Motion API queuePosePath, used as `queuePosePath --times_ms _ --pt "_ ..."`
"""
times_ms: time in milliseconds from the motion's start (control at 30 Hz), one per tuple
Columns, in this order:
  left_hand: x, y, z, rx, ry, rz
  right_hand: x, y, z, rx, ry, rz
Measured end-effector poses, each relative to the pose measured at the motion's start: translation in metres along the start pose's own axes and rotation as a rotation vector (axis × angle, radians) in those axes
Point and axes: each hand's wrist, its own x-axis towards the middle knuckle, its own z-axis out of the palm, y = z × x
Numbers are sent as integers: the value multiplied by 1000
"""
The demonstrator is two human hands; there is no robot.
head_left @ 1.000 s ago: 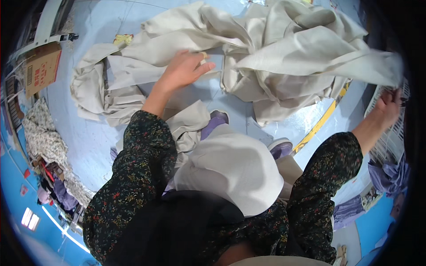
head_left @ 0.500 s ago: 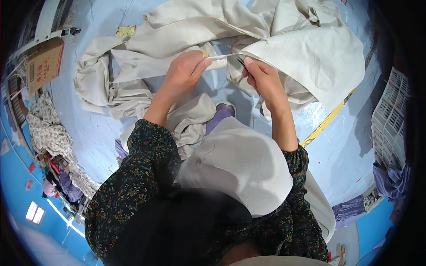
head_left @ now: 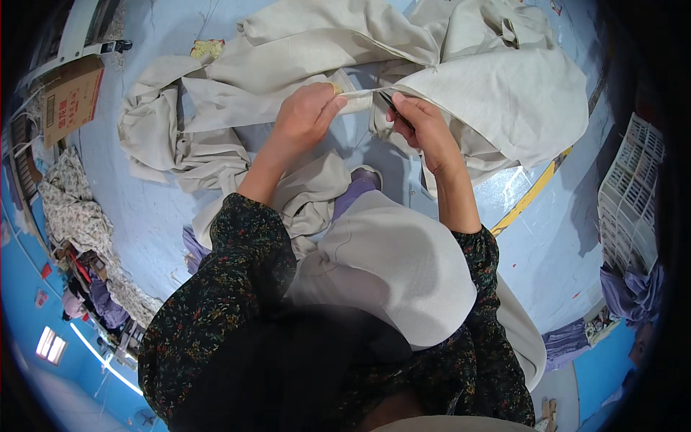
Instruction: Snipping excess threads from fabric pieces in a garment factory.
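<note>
My left hand (head_left: 306, 117) is closed on the narrow edge of a cream cloth (head_left: 504, 101), which stretches taut across to my right hand. In my right hand (head_left: 426, 131) is a small dark pair of thread snips (head_left: 398, 111), mostly covered by the fingers. Their tips lie at the stretched edge, between the two hands. The cloth spreads in loose folds over the pale blue floor beyond both hands, and more of it lies across my lap (head_left: 389, 259).
At the left stand a cardboard box (head_left: 72, 101) and a heap of floral fabric (head_left: 79, 205). A white plastic basket (head_left: 632, 191) is at the right, with purple cloth (head_left: 633, 291) below it. A yellow strip (head_left: 525, 198) crosses the floor. A yellowish scrap (head_left: 207, 49) lies by the cloth.
The snips in my right hand have tilted, and their tips have shifted slightly left and up to the stretched edge. My left hand keeps its hold on the cloth.
</note>
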Motion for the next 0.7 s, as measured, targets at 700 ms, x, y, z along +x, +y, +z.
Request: queuePosePath --times_ms 700 --pt "-1 42 -17 -10 174 133 -28 -35 32 241 191 -480"
